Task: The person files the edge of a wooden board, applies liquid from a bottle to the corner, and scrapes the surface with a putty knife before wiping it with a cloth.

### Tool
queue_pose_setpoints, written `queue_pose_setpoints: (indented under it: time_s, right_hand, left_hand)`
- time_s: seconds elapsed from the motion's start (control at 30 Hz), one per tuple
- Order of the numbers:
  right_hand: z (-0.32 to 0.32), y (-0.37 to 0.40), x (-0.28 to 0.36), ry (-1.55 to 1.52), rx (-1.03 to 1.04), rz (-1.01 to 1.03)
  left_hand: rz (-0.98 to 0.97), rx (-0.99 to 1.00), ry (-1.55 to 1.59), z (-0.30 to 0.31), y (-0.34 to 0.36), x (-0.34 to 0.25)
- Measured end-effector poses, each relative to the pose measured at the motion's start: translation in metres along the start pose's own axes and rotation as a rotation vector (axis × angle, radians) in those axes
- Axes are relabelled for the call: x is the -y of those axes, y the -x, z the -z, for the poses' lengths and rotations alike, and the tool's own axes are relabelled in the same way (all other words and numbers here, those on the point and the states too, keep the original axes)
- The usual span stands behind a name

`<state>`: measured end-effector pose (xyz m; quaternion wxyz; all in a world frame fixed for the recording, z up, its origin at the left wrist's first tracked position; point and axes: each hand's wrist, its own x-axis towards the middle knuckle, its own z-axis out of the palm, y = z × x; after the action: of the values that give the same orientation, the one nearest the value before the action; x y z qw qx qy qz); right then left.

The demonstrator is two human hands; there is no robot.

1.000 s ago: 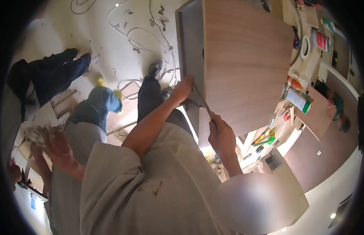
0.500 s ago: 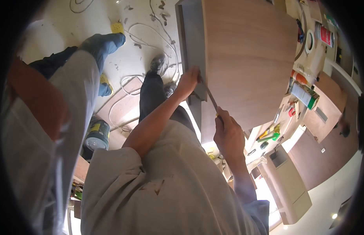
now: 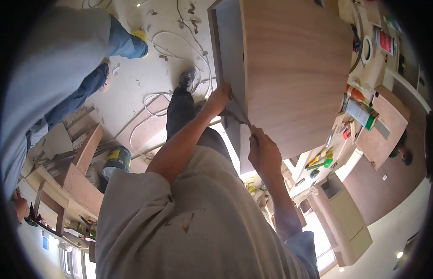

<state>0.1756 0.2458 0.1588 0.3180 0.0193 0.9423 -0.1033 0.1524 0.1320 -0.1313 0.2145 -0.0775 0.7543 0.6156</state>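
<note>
Box: a wooden box (image 3: 295, 79) stands before the person, its open side facing left; a pale grey inner wall (image 3: 230, 42) shows, the deeper part too shadowed to make out.
Tool: a long thin tool (image 3: 241, 112) lies slantwise by the lower corner of that open side, running from one hand to the other; whether it touches the wood cannot be told.
Left hand (image 3: 219, 97): fingers curled closed round the tool's far end, at the mouth of the box.
Right hand (image 3: 264, 151): fist wrapped about the handle, just beside the box's lower edge.
Pail: a dark pail (image 3: 117, 159) with a yellow label stands left of the person, near some wooden boards (image 3: 81, 188); its contents cannot be told.
Can: a red and white can (image 3: 385, 43) sits beyond the box, near a pale ring (image 3: 367, 50); its filling is hidden.
Cabinet: a pale cabinet (image 3: 349, 223) at lower right has a dark recess near one end.
Edges: the box's front rim (image 3: 245, 51) runs up and away from the hands; its far right edge borders a strip of tools, a green one (image 3: 327, 162) among them.
Floor room: pale floor (image 3: 128, 79) stretches between the person's leg and a co-worker's yellow shoe (image 3: 140, 36), with a looping cable (image 3: 172, 33) and dark scraps across it.
</note>
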Motion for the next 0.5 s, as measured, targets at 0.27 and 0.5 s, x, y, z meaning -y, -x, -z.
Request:
queue_pose_setpoints:
  time_s: [0.27,0.5]
  right_hand:
    - [0.015,-0.011,0.008,-0.042,-0.067,0.035]
    - [0.031,0.041,-0.002,-0.040,0.019,-0.013]
  left_hand:
    - [-0.189,-0.109,-0.089,0.018,-0.019,-0.019]
    - [0.205,0.315,0.277,0.010,0.025,-0.015]
